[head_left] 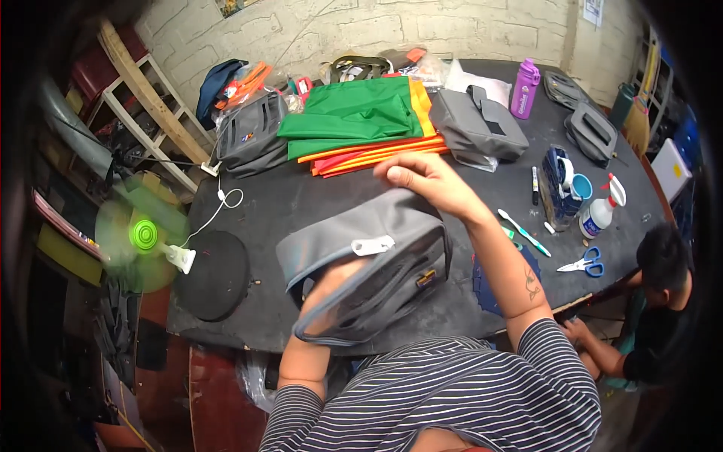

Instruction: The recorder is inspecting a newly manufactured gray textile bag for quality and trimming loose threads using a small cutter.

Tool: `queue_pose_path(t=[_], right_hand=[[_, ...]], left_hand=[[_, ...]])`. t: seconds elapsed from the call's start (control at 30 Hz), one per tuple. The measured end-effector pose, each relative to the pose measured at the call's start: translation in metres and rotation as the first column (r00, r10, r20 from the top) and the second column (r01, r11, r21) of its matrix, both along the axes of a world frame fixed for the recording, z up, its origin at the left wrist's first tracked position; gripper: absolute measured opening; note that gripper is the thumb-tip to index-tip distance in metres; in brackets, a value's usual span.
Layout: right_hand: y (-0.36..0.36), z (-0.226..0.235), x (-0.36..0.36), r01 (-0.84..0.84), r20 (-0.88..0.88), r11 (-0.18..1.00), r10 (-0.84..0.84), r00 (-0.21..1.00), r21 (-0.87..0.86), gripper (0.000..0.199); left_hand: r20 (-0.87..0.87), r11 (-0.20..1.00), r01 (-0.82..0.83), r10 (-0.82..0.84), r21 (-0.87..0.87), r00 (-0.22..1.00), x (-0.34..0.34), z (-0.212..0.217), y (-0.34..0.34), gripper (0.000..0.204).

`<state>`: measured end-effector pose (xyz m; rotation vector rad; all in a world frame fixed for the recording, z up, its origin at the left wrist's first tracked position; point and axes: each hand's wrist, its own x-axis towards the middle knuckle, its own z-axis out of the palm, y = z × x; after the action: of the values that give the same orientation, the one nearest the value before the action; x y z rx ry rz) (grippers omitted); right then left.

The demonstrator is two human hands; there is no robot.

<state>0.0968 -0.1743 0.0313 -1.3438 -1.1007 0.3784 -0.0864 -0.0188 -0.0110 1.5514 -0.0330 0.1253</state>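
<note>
A grey zippered bag (pixel 361 203) with dark side panels and a small coloured label is tilted over the near middle of the black table. Its zipped opening gapes toward me. Through that opening goes my left hand (pixel 343 277), whose fingers are hidden inside the bag. A white tag or pull (pixel 373 245) lies across the zip. Over the far top edge of the bag is my right hand (pixel 425 177), palm down, fingers loosely bent and not closed round anything. Whether it touches the fabric is hard to tell.
Behind the bag lies a stack of green (pixel 350 109) and orange fabric, between grey bags (pixel 478 124). Rightward are a purple bottle (pixel 525 89), spray bottle (pixel 599 215), scissors (pixel 584 262) and toothbrush (pixel 525 232). A spinning fan (pixel 143 236) stands left; a person (pixel 659 301) sits right.
</note>
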Motion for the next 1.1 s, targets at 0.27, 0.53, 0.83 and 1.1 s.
queue_pose_path(t=[0.27, 0.53, 0.83, 1.1], right_hand=[[0.023, -0.004, 0.001, 0.161, -0.073, 0.987, -0.160, 0.984, 0.009, 0.041], [0.043, -0.014, 0.006, 0.190, -0.157, 0.979, -0.176, 0.972, 0.078, 0.054], [-0.007, -0.073, -0.011, 0.108, -0.122, 0.952, -0.148, 0.981, -0.287, 0.056], [-0.009, -0.061, -0.011, 0.225, -0.097, 0.927, -0.264, 0.960, -0.299, 0.029]], left_hand=[[0.082, 0.897, 0.235, -0.220, -0.374, 0.972, 0.027, 0.005, -0.051, 0.045], [0.156, 0.984, 0.164, -0.150, -0.075, 0.976, 0.022, 0.018, -0.035, 0.035], [0.202, 0.330, 0.178, 0.038, -0.927, 0.979, 0.017, 0.031, -0.013, 0.064], [0.134, 0.829, 0.255, -0.217, -0.498, 0.967, 0.023, -0.051, -0.005, 0.071]])
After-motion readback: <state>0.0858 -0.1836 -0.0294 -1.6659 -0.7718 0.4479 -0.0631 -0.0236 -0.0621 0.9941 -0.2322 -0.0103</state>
